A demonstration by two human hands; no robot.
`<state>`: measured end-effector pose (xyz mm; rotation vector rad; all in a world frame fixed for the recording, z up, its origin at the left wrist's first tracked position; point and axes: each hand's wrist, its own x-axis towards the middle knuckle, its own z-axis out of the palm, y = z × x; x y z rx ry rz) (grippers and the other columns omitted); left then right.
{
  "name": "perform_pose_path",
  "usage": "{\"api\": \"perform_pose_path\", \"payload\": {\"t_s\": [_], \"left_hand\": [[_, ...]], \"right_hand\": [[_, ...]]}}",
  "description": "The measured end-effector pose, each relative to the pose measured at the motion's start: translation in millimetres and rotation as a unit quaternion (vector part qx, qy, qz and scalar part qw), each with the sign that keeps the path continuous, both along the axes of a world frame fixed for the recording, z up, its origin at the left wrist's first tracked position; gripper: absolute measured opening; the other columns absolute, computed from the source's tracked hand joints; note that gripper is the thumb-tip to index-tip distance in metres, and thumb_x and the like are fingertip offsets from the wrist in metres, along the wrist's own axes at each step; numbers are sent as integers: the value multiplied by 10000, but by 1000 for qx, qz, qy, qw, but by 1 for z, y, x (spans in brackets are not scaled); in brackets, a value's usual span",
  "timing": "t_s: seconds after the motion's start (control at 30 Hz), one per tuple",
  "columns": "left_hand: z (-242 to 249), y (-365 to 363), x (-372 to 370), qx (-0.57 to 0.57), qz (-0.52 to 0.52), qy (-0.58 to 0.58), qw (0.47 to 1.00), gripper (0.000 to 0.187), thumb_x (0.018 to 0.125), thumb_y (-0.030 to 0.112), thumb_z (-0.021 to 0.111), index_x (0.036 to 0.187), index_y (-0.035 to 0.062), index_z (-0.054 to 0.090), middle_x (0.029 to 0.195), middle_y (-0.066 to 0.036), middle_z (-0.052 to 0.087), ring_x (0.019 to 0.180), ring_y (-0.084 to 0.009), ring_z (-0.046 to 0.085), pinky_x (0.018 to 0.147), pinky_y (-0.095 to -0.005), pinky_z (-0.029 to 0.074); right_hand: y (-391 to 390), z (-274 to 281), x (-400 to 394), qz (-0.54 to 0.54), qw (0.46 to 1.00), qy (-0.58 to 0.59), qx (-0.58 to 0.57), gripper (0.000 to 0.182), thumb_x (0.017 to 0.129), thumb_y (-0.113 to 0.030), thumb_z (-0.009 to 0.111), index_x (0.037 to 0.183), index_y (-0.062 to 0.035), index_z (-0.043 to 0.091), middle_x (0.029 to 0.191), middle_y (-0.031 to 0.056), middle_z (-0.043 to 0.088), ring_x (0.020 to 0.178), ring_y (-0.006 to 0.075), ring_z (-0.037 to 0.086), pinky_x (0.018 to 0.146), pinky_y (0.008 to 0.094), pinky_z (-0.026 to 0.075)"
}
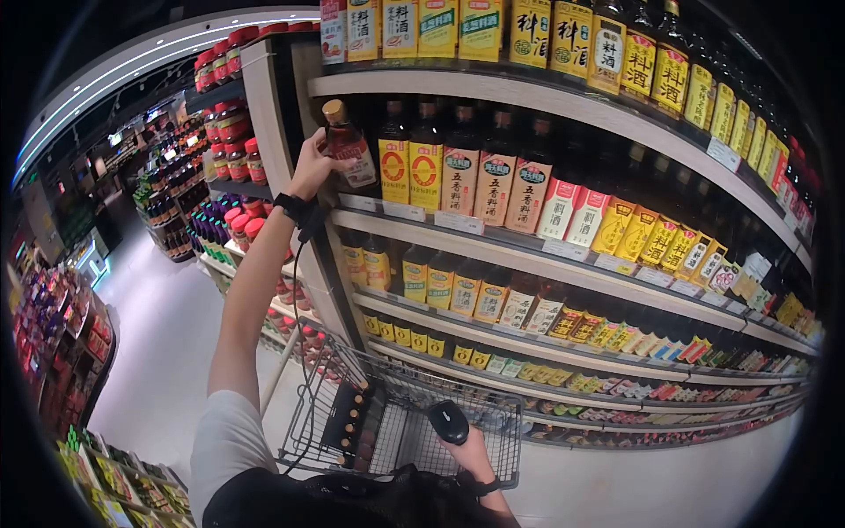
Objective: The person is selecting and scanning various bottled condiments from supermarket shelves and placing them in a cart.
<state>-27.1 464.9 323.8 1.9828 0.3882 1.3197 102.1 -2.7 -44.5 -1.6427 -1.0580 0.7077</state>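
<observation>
My left hand (319, 164) is wrapped round a dark glass bottle (353, 157) with a gold cap and a reddish label, at the left end of the second shelf. The bottle leans slightly, close beside a row of yellow-labelled bottles (410, 167). Low in front of me, my right hand (471, 453) grips a black handheld barcode scanner (448, 422) above the shopping cart (503, 440). Inside the cart stands a dark carton (337, 414) with several gold-capped bottles along it. A black band circles my left wrist, and a cable hangs down from there.
A long shelving unit (554, 255) packed with cooking-wine bottles runs off to the right. Its upright post (295, 158) stands by my left forearm. Red-lidded jars (231, 121) fill the shelves beyond it. An aisle floor (150, 308) stretches away at left, past a display of packages (66, 343).
</observation>
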Motion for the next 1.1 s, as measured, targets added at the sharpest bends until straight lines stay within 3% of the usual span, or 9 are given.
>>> {"api": "perform_pose_path", "payload": {"t_s": [0.33,0.5,0.57,0.63,0.7,0.77,0.9,1.0,1.1], "left_hand": [[-13,13,19,-25,-27,-42,998,867,672,-117,797,1431,67,419,1200,-108,613,1102,-185,614,957,-319,512],[-19,27,22,4,-16,-12,1000,887,665,-89,819,1437,73,413,1126,-98,632,1070,-178,630,925,-315,528],[-16,24,24,5,-2,0,1000,886,657,-76,830,1429,62,418,1105,-96,637,1056,-168,636,913,-309,531],[-7,20,20,49,66,53,995,866,600,-22,878,1370,31,484,1064,-83,645,992,-155,650,880,-296,529],[6,13,17,169,167,84,968,801,498,115,940,1222,9,614,1137,-102,632,960,-241,664,853,-338,529],[20,18,10,337,307,167,874,830,494,274,952,1222,31,637,1227,-174,569,966,-324,664,864,-375,535],[28,30,10,394,381,206,811,882,494,425,936,1240,53,648,1250,-239,511,1017,-387,633,889,-405,529],[45,21,12,229,340,329,851,897,526,483,920,1274,76,640,1294,-312,479,1203,-447,513,990,-467,471],[31,56,20,330,393,330,792,887,537,482,916,1269,63,638,1354,-334,442,1258,-487,434,1009,-505,445]], "right_hand": [[-3,-13,0,2,1000,-12,-10,371,743,-213,808,1042,-21,703,919,172,732,897,323,719,797,387,552],[-6,-7,0,0,1000,14,-15,377,751,-238,806,1038,-16,704,922,177,731,891,335,715,801,389,551],[-7,-8,-4,-25,1000,-15,-7,310,750,-171,824,987,-10,709,865,152,732,829,258,724,769,354,546],[-6,-9,0,-21,999,-15,-20,346,755,-208,815,1020,-14,707,895,166,730,863,298,718,786,372,548],[-5,-13,1,-17,999,-12,-35,383,760,-245,806,1053,-19,705,925,180,729,896,338,712,802,389,550],[-5,-18,-2,-12,999,3,-30,378,764,-242,805,1058,-27,707,924,175,729,898,339,712,803,392,549],[-4,-14,-3,-9,1000,11,-21,374,770,-240,805,1067,-34,708,935,166,734,902,328,717,805,377,556],[-3,-16,-4,-6,1000,-2,-23,363,774,-235,803,1058,-30,709,929,166,736,891,322,722,798,368,559],[-5,-5,-8,-16,1000,20,1,348,773,-224,803,1043,-25,711,908,167,736,873,314,726,785,363,560]]}}
